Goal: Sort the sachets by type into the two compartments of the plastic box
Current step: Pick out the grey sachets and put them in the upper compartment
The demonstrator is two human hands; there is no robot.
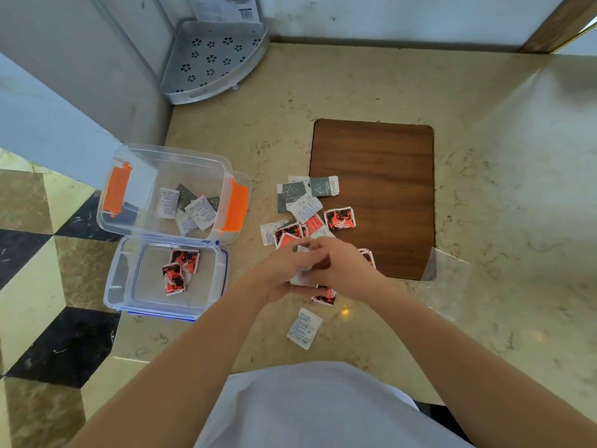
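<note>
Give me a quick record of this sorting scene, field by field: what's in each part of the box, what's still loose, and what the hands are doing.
far compartment: white and grey sachets
near compartment: red sachets
unsorted pile: mixed red, white and grey, partly on the wooden board
stray sachet: white, alone near the person
left hand: together with the right hand over the pile, on something white
counter: beige marble
corner shelf: far left, by the wall

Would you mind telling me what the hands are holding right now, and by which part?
The left hand and right hand meet over a white sachet, pinched by its upper part; only its lower edge shows.
</note>
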